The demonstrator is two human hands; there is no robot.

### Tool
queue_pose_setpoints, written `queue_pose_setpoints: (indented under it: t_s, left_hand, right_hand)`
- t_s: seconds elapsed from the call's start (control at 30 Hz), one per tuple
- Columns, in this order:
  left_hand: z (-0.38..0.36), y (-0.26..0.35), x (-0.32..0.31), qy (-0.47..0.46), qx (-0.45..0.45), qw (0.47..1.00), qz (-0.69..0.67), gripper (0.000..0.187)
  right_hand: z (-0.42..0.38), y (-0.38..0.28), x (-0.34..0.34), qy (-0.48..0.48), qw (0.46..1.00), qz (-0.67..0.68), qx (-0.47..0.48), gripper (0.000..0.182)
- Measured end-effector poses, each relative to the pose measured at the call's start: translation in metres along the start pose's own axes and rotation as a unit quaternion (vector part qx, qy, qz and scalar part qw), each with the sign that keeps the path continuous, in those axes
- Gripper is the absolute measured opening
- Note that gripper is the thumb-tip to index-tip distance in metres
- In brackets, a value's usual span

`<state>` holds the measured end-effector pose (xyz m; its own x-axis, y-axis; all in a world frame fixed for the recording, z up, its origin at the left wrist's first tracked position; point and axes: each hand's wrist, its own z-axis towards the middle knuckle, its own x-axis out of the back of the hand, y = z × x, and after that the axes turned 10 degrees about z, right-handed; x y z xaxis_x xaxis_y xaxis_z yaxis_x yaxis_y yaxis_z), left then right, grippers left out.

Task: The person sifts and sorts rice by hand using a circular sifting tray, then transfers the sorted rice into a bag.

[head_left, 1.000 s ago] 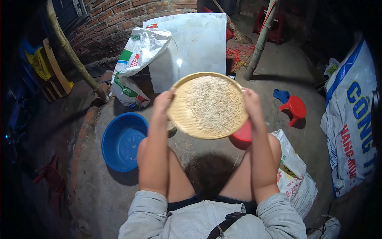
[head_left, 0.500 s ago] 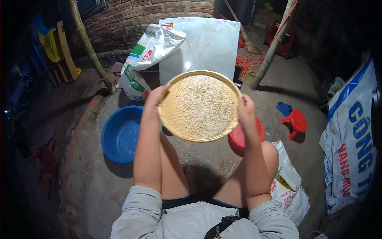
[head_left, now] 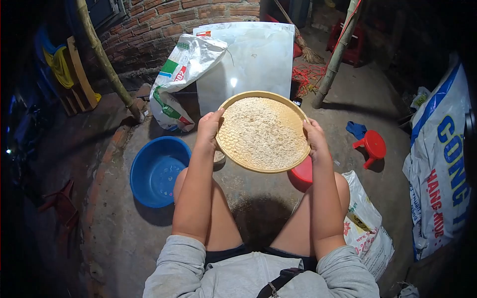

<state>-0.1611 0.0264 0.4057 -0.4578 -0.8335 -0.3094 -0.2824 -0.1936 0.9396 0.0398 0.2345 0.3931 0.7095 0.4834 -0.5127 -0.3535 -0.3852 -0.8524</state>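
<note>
A round woven winnowing tray [head_left: 292, 118] is held out in front of me, above my knees. Pale grain that looks like rice [head_left: 256, 131] lies across its left, middle and lower parts, while bare weave shows at the upper right. My left hand [head_left: 209, 128] is closed on the left rim, thumb on top. At the opposite rim, my right hand [head_left: 316, 136] grips the same tray, its fingers mostly hidden underneath. Below the tray, a red basin [head_left: 302, 175] is partly covered, and a small container [head_left: 219, 158] peeks out beside my left wrist.
On the left stands a blue basin [head_left: 158, 171]. A shiny pale panel [head_left: 248, 59] and a white sack [head_left: 171, 84] are ahead. Rightward are a red stool [head_left: 373, 145], a blue cloth [head_left: 356, 130], a printed sack [head_left: 367, 223] and a large white bag [head_left: 439, 169]. Bamboo poles [head_left: 339, 57] rise nearby.
Both hands have shifted the tray to the right. The grain, gathered on the tray's right side before, now spreads toward its left and lower parts, baring the upper right.
</note>
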Motion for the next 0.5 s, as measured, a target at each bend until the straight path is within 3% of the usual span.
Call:
queue_pose_setpoints:
  t_s: [0.07,0.13,0.17,0.2,0.23,0.27,0.33,0.37,0.4,0.47,0.5]
  left_hand:
    - [0.008,-0.005,0.007,0.005,-0.003,1.0,0.016,0.022]
    - [0.008,-0.002,0.013,0.032,-0.06,0.979,0.195,0.021]
    - [0.007,-0.003,0.016,0.035,-0.059,0.979,0.194,0.021]
    - [-0.004,0.007,0.011,0.102,-0.106,0.892,0.427,0.021]
    - [-0.011,0.011,0.005,0.161,-0.146,0.745,0.631,0.023]
    - [-0.012,0.008,0.002,0.161,-0.146,0.745,0.631,0.023]
    - [-0.019,0.005,-0.009,0.175,-0.284,0.659,0.674,0.035]
    - [-0.021,0.006,-0.015,0.117,-0.271,0.684,0.667,0.045]
    - [-0.02,-0.001,-0.019,0.118,-0.27,0.685,0.667,0.045]
    - [-0.012,-0.019,-0.024,0.018,-0.353,0.674,0.649,0.05]
    - [-0.011,-0.028,-0.028,0.019,-0.351,0.676,0.648,0.05]
  right_hand:
    - [0.001,-0.001,-0.001,-0.027,0.997,0.057,-0.043,0.025]
    - [-0.003,-0.001,-0.006,-0.04,0.996,0.065,-0.045,0.025]
    - [-0.004,0.001,-0.009,-0.049,0.995,0.075,-0.043,0.025]
    - [-0.003,0.006,-0.011,-0.05,0.995,0.075,-0.045,0.025]
    - [0.0,0.011,-0.011,-0.043,0.995,0.079,-0.038,0.026]
    - [0.003,0.016,-0.011,-0.035,0.995,0.083,-0.031,0.026]
    - [0.002,0.022,-0.014,-0.02,0.996,0.081,-0.029,0.027]
    - [0.001,0.026,-0.016,-0.007,0.997,0.078,-0.026,0.027]
    - [-0.001,0.031,-0.017,-0.007,0.997,0.076,-0.027,0.027]
    - [-0.003,0.039,-0.022,0.004,0.996,0.09,-0.019,0.027]
    - [-0.002,0.044,-0.023,0.006,0.995,0.098,-0.021,0.027]
